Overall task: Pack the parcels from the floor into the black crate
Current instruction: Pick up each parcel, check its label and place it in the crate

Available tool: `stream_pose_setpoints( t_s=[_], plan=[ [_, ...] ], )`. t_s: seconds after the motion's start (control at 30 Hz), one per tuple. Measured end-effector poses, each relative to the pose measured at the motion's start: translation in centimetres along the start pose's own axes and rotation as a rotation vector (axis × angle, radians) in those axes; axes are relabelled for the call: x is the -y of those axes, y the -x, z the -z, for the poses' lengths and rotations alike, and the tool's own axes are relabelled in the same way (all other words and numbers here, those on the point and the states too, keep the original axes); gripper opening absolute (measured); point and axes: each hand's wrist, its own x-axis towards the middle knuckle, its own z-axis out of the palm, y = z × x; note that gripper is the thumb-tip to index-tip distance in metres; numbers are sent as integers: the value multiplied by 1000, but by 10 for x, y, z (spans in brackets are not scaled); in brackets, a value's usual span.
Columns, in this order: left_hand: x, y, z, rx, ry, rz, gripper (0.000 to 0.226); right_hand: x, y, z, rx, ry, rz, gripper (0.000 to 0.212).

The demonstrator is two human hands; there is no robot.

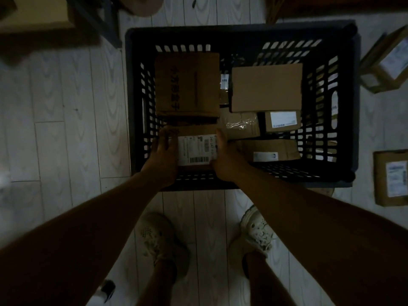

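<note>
A black slatted crate (132,102) stands on the floor in front of me, holding several cardboard parcels. Both hands hold a labelled parcel (195,149) at the crate's near left corner. My left hand (162,154) grips its left side and my right hand (225,155) grips its right side. Behind it lies a larger box with black printed characters (187,85). A plain flat box (266,87) sits at the right, with smaller labelled parcels (282,121) below it.
Two more parcels lie on the pale wood floor right of the crate, one at the upper right (386,60) and one at the lower right (391,177). My shoes (161,239) stand close to the crate's near edge. Dark furniture (44,21) stands at the upper left.
</note>
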Motion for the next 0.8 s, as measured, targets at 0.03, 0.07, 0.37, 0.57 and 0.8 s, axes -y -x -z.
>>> stream_pose_setpoints(
  t_s=[0.03,0.07,0.37,0.57,0.8],
  plan=[
    [0,0,3,18,4,6,99,0,1,2,1,4,7,99],
    [0,1,7,15,5,4,102,2,5,4,-4,12,15,97],
    [-41,116,89,-56,50,-2,84,47,132,75,-132,-43,32,69],
    [-91,263,180,-63,98,39,81,101,276,152,-193,32,71,57],
    [-154,415,248,-255,206,-55,71,136,425,210,-316,86,154,58]
  ],
)
